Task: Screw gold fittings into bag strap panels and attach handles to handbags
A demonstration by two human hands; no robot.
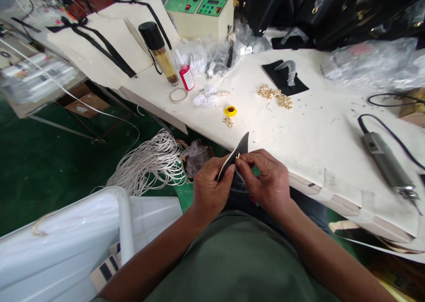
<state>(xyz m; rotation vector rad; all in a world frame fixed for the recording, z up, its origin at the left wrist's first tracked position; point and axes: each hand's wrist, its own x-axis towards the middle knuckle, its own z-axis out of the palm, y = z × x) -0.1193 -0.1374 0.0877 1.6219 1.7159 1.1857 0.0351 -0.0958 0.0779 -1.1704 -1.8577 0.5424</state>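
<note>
The dark panel point(243, 143), pinched in the left hand point(210, 183), is best held steady while the right hand point(267, 178), pinching a gold fitting point(237, 156), works squarely.

1. From where I stand, the floor point(36, 164) shows dark green, marked with pale specks.
2. A long white-topped workbench point(318, 133) runs diagonally across, its surface smudged, clear tape point(368, 201) patching the near edge.
3. Over to the left stands a second, pale-topped table point(29, 105).
4. Soft, pale light lies over the bench.
</note>
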